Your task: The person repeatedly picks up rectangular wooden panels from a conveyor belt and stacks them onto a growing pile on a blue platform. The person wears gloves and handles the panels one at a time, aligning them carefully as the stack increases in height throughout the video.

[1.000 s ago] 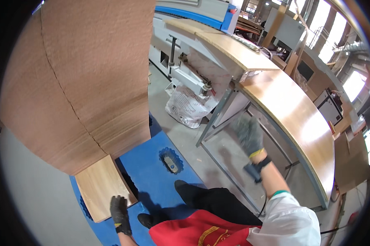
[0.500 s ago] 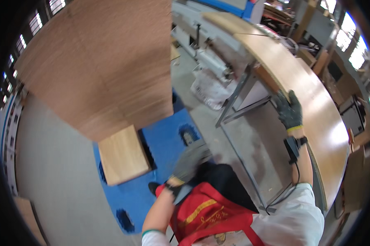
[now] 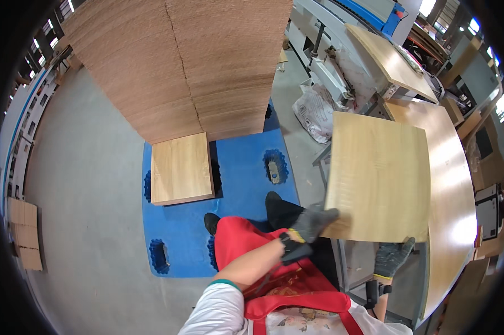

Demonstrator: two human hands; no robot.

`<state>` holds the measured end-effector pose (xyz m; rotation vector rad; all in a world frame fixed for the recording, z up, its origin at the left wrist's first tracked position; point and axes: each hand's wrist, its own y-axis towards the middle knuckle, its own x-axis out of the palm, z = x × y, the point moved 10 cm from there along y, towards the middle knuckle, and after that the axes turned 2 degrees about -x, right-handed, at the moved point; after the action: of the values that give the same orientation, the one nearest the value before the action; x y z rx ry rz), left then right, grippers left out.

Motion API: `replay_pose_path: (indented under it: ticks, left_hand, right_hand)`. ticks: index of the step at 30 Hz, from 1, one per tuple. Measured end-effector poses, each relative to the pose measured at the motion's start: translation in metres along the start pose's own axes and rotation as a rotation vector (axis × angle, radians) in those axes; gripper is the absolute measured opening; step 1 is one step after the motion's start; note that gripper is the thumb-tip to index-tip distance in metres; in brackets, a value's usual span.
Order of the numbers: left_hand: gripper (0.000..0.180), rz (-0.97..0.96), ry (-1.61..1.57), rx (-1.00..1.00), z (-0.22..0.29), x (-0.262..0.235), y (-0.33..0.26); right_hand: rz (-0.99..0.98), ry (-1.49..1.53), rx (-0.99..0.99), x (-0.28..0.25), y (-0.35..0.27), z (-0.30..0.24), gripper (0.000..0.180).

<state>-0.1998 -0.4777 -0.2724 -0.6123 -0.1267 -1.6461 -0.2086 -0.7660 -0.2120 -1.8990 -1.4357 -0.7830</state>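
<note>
A tall brown stack (image 3: 185, 72) fills the ten-to-twelve o'clock zone, with fine layered lines across its face and a dark, jagged line running down it. From two round to four o'clock curves a wood-topped bench (image 3: 457, 223) on a grey metal frame, its surface glossy with reflected light. The blue pallet (image 3: 242, 173), pierced by ragged-edged holes, lies between six and ten o'clock, under the brown stack's foot.

At three o'clock is the pale board (image 3: 377, 178), a flat, nearly square panel in yellowish wood tone, with faint grain and a soft sheen; its right side overlaps the bench in this view, and I cannot tell whether it rests there. A red apron (image 3: 235, 237) at six o'clock bears partly folded decoration, too crumpled to make out. At nine o'clock a low wooden pile (image 3: 181, 168), pale-topped with browner sides, sits on the pallet against the brown stack. Near one o'clock slumps a white plastic sack (image 3: 314, 114) with printed marks too small to read.

Both hands wear grey gloves. The left hand (image 3: 313, 222) grips the board's near left corner. The right hand (image 3: 392, 259) holds its near edge farther right, thumb at the rim, fingers mostly hidden beneath.
</note>
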Motion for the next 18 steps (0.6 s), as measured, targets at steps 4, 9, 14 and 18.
replay_pose_path:
  ticks: [4, 9, 14, 18]
  left_hand:
    - [0.04, 0.124, -0.203, 0.038, -0.027, -0.107, -0.057]
    - [0.054, 0.31, -1.238, 0.482, 0.004, -0.174, -0.177]
    - [0.047, 0.625, -0.96, 0.492, 0.001, -0.212, -0.214]
    - [0.018, 1.109, -0.87, 0.426, -0.022, -0.292, -0.21]
  right_hand:
    - [-0.028, -0.54, -0.02, -0.005, -0.014, 0.018, 0.039]
    - [-0.001, -0.158, 0.646, 0.072, -0.042, 0.185, 0.037]
    - [-0.252, -0.112, 0.905, 0.164, -0.098, 0.365, 0.039]
    - [-0.484, -0.24, 0.888, 0.126, -0.124, 0.517, 0.037]
